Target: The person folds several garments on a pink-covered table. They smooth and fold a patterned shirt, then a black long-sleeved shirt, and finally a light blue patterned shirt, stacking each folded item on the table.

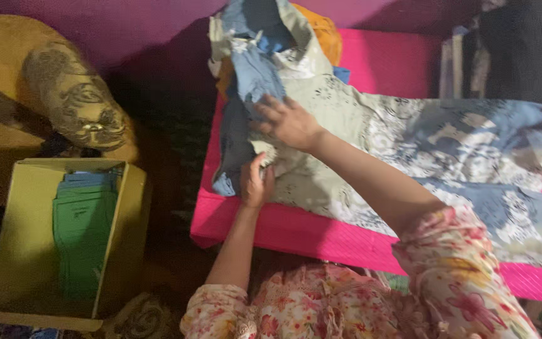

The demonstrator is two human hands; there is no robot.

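one pale floral cloth point(371, 144); rumpled

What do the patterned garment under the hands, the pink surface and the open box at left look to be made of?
The patterned garment looks like thin woven fabric, matte; it drapes and creases, and both the left hand and right hand rest on it. The pink surface seems a ribbed mat or foam pad, going by its fine lines, though this is uncertain. The open box looks like yellow cardboard, with flat folded flaps.

We see a pale green and blue floral-print cloth point(409, 144) on a bright pink quilted mat point(321, 235). Our sleeves point(459, 282) show pink-and-yellow flowers; the yellow cardboard box point(14, 251) holds green and blue folded papers point(83, 232).
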